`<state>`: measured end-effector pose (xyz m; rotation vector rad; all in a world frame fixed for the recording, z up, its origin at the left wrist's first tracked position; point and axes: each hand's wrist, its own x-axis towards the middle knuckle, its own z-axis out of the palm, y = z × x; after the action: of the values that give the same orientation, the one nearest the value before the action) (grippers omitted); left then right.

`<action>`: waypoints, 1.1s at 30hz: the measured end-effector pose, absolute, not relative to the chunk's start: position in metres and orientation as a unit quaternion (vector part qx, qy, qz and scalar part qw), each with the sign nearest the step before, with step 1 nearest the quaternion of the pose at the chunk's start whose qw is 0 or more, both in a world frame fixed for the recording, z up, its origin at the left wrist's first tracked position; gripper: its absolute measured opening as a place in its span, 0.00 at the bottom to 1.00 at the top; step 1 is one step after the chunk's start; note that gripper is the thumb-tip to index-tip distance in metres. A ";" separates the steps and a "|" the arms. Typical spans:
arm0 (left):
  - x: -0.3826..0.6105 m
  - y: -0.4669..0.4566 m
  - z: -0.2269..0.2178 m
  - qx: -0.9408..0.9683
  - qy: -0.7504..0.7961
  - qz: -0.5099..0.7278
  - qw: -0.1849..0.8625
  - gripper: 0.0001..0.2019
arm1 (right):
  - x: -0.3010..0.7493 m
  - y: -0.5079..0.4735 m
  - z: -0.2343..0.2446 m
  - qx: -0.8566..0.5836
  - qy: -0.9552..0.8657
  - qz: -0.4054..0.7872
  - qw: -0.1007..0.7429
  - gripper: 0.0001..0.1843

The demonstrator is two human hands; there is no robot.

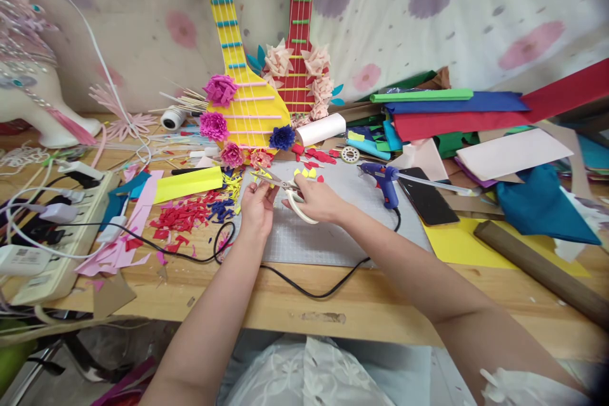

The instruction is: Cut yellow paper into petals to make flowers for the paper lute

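Note:
My right hand [316, 200] grips a pair of scissors [301, 208] by its cream handles, with the metal blades pointing left. The blades reach across the fingertips of my left hand [257, 208], whose fingers are pinched together. A small yellow paper piece [255, 177] shows at those fingertips, partly hidden by fingers and blades. Both hands are above a grey cutting mat [314, 244]. Small yellow paper petals [308, 173] lie just beyond my right hand. Red paper petals [321, 155] are scattered farther back.
A blue glue gun [383, 183] lies right of the hands; its black cord [309, 294] loops across the front. Behind stand a yellow paper instrument [250, 111] and a red one [297, 70]. Red paper scraps [183, 216], a power strip [71, 247] and a phone [425, 196] lie around.

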<state>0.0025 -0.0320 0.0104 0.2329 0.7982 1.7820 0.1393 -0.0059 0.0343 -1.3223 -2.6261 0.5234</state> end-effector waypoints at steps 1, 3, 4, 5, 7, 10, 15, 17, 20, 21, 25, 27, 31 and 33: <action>0.002 -0.032 0.010 0.101 0.338 0.755 0.553 0.15 | 0.139 -0.007 0.035 -0.445 -0.875 0.176 0.074 0.20; 0.002 -0.032 0.009 0.104 0.338 0.755 0.552 0.15 | 0.138 -0.008 0.036 -0.450 -0.872 0.178 0.069 0.20; 0.002 -0.032 0.008 0.105 0.338 0.755 0.552 0.15 | 0.139 -0.008 0.036 -0.451 -0.872 0.178 0.069 0.21; 0.002 -0.033 0.008 0.106 0.336 0.755 0.553 0.15 | 0.139 -0.008 0.036 -0.450 -0.873 0.177 0.070 0.21; 0.002 -0.033 0.007 0.104 0.333 0.756 0.554 0.15 | 0.140 -0.008 0.035 -0.446 -0.874 0.177 0.075 0.22; 0.003 -0.034 0.008 0.093 0.332 0.758 0.554 0.15 | 0.141 -0.007 0.033 -0.442 -0.876 0.175 0.082 0.24; 0.003 -0.034 0.008 0.088 0.338 0.756 0.553 0.15 | 0.142 -0.006 0.031 -0.442 -0.878 0.163 0.084 0.25; 0.003 -0.034 0.008 0.088 0.337 0.756 0.554 0.15 | 0.142 -0.006 0.031 -0.444 -0.878 0.154 0.087 0.26; 0.003 -0.034 0.007 0.091 0.340 0.752 0.558 0.14 | 0.142 -0.006 0.032 -0.449 -0.878 0.145 0.080 0.26; 0.003 -0.034 0.007 0.091 0.342 0.750 0.559 0.14 | 0.142 -0.006 0.032 -0.450 -0.878 0.144 0.075 0.25; 0.002 -0.035 0.006 0.087 0.345 0.747 0.562 0.13 | 0.144 -0.004 0.032 -0.457 -0.876 0.146 0.060 0.25; 0.002 -0.035 0.006 0.087 0.344 0.748 0.562 0.13 | 0.145 -0.003 0.032 -0.457 -0.873 0.157 0.067 0.24; 0.002 -0.035 0.008 0.087 0.351 0.743 0.564 0.14 | 0.149 -0.002 0.034 -0.448 -0.868 0.198 0.082 0.22; 0.002 -0.035 0.008 0.087 0.359 0.743 0.558 0.14 | 0.149 -0.002 0.035 -0.443 -0.869 0.209 0.073 0.22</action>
<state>0.0021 -0.0348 0.0083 0.2048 0.8469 1.7536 0.1494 -0.0024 0.0355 -1.3313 -2.6085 0.6282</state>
